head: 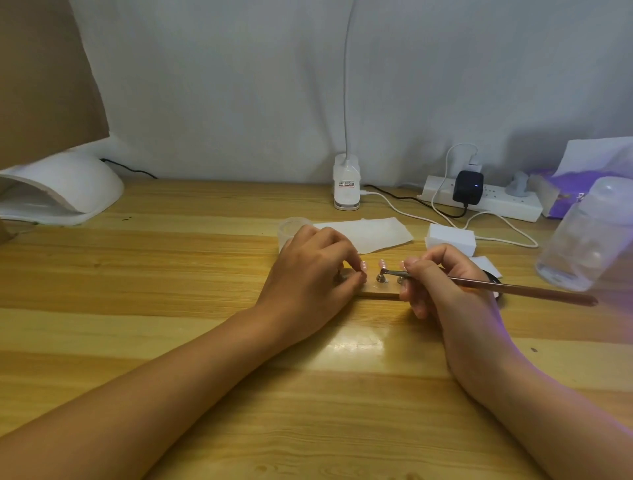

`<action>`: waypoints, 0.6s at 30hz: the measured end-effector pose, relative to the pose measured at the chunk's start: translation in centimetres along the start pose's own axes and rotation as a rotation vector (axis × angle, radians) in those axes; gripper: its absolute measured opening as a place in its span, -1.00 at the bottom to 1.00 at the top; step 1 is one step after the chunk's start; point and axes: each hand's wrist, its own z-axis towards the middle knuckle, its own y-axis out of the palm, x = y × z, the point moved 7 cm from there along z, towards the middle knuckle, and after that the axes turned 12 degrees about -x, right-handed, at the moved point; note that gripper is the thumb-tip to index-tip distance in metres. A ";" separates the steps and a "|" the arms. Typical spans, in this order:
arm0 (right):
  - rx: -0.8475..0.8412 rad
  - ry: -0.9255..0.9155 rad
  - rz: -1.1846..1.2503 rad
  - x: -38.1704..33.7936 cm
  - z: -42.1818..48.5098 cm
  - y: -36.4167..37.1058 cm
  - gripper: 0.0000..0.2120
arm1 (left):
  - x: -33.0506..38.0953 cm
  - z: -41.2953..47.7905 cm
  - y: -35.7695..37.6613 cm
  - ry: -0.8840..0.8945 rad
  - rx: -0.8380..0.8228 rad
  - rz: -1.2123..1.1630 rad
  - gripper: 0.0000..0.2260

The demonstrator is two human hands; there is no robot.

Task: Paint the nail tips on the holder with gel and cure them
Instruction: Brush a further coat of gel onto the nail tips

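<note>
A small wooden holder [378, 292] lies on the table, carrying pale pink nail tips on metal stands. My left hand [308, 274] has its fingers curled over the holder's left end, gripping it and covering that part. My right hand [442, 281] pinches a thin brown gel brush [496, 287] like a pen. The bristle end touches the middle nail tip [382, 263]. Another nail tip [467, 0] is not separable; the one at my left fingertips [363, 265] shows pink. The white curing lamp [61, 188] sits at the far left.
A white desk-lamp base [346, 185] stands at the back. A power strip [486, 202] with cables lies back right. Tissue [363, 234], a white block [450, 240], a small clear cup [291, 229] and a clear bottle [589, 240] surround the work spot.
</note>
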 end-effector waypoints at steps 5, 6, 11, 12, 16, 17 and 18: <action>-0.004 -0.008 -0.003 0.0 0.1 0.1 -0.84 | 0.0 0.0 0.1 -0.007 -0.006 0.053 -0.85; -0.007 -0.011 -0.001 0.0 0.0 0.1 -0.85 | 0.0 0.0 0.1 -0.010 -0.005 0.069 -0.84; -0.060 -0.056 -0.038 -0.2 0.0 0.5 -0.88 | -0.1 -0.1 0.1 -0.048 -0.013 0.096 -0.73; -0.078 -0.068 -0.052 -0.3 0.0 0.7 -0.88 | -0.1 -0.1 0.2 -0.053 -0.034 0.106 -0.71; -0.101 -0.088 -0.070 -0.4 0.0 0.9 -0.91 | -0.2 -0.2 0.7 -0.078 -0.101 0.117 -0.65; -0.100 -0.086 -0.071 -0.4 0.0 0.9 -0.92 | -0.4 -0.3 0.8 -0.086 -0.106 0.106 -0.64; -0.099 -0.085 -0.075 -0.3 0.0 0.9 -0.93 | -0.5 -0.3 0.8 -0.090 -0.107 0.090 -0.64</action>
